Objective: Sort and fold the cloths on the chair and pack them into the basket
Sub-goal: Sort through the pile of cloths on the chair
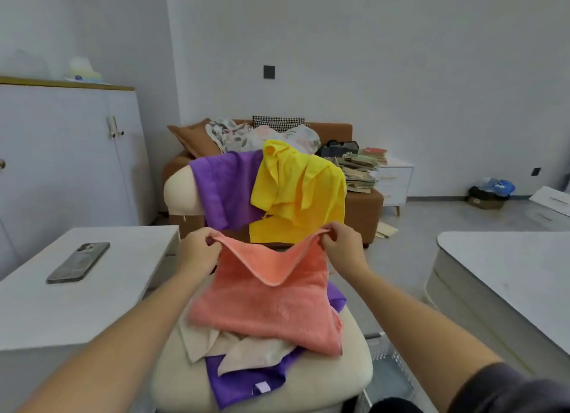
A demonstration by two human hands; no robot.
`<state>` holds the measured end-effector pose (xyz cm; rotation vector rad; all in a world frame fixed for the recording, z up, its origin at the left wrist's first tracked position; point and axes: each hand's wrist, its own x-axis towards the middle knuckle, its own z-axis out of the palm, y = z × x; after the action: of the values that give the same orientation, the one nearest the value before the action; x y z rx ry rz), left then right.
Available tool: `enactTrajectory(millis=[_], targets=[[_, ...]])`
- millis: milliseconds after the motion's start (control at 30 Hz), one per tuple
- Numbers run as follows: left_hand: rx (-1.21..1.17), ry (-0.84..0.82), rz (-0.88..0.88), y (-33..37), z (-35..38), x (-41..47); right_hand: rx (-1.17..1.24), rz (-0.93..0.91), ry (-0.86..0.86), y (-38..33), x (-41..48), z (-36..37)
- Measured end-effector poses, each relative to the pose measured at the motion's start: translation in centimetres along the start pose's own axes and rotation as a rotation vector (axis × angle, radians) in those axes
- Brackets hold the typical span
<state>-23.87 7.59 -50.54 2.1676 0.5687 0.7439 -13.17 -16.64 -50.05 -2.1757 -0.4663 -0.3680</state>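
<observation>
Head view shows your left hand (pixel 197 252) and right hand (pixel 342 246) apart, each pinching a top corner of the salmon-pink terry cloth (pixel 265 304), which is lifted at that edge. The edge sags in a dip between your hands, so its long axis runs left to right across you, and both hands are equally near it. The lower part of the cloth drapes toward you over the pile on the cream cushioned chair (pixel 324 378).

Under it and nearer you lie one crumpled beige cloth (pixel 240 348) and one purple cloth (pixel 243 381); a purple edge also shows below your right wrist, and I cannot tell whether that is a separate piece. Beyond your hands, one purple towel (pixel 225 187) and one bright yellow cloth (pixel 296 190) hang over the chair back.

The white perforated basket (pixel 388 366) sits low under your right forearm, beside the chair, so packing will likely favour your right hand.
</observation>
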Motion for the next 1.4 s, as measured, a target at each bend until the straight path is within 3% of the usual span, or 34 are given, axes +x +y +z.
enactTrajectory(millis=[200,367,500,700,800,867,967,1133,1300,1400], targets=[[0.214,-0.178,0.081,-3.9,4.3,-6.0,-0.090,0.256,-0.403,3.9,-5.9,4.0],[0.191,-0.398,0.136,-5.3,5.8,-8.8,0.132,0.559,-0.638,3.9,-7.8,4.2],[0.103,-0.376,0.132,-4.9,6.5,-8.8,0.452,0.673,-0.528,4.3,-6.5,5.0],[0.341,-0.476,0.288,-4.0,9.8,-7.2,1.264,0.848,-0.241,3.3,-3.5,6.3],[0.252,-0.354,0.240,-3.5,12.1,-6.5,1.488,0.814,-0.185,4.1,-2.5,7.6],[0.094,-0.299,0.108,-3.5,13.0,-5.6,1.337,0.711,-0.210,5.2,-2.2,8.4],[-0.036,-0.298,-0.074,-4.5,13.6,-3.9,0.848,0.465,-0.284,7.4,-2.6,9.0],[-0.151,-0.348,-0.268,-5.2,13.8,-1.9,0.604,0.206,-0.398,8.3,-2.5,8.9],[-0.098,-0.276,-0.266,-5.5,14.4,-1.5,0.273,0.019,-0.524,8.2,-3.3,8.1],[-0.147,-0.271,-0.230,-5.8,15.0,-1.6,0.276,0.005,-0.646,8.3,-3.7,8.4]])
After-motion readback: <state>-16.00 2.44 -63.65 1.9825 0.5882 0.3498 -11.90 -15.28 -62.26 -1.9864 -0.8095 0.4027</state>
